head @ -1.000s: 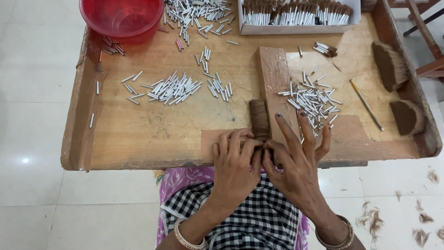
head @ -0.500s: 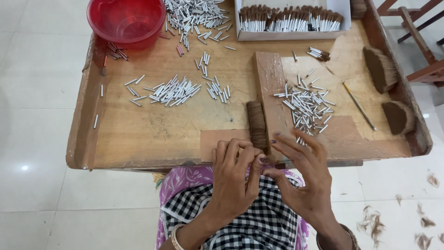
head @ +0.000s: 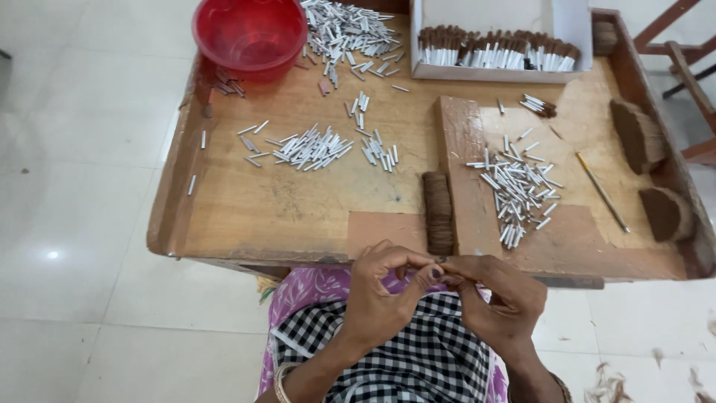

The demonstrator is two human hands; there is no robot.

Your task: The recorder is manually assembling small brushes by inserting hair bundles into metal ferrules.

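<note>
My left hand [head: 380, 295] and my right hand [head: 496, 295] meet just below the near edge of the wooden work table [head: 168, 213], above my checked cloth lap. Their fingertips pinch together on a small dark brown piece [head: 440, 263], too small to make out clearly. Directly beyond the fingers, on the table, lies a stack of brown fibre [head: 438, 213]. A loose pile of short white tubes [head: 518, 190] lies to the right of that stack.
A second spread of white tubes [head: 309, 147] covers the table's middle and more lie at the back. A red bowl [head: 250, 33] stands far left. A white box [head: 496, 52] holds brown-tipped sticks. Two brown fibre heaps [head: 640, 134] and a thin rod [head: 603, 192] lie at right.
Both hands have drawn back from the table's edge toward my lap. The spread fingers have closed together into a pinch on the small brown piece.
</note>
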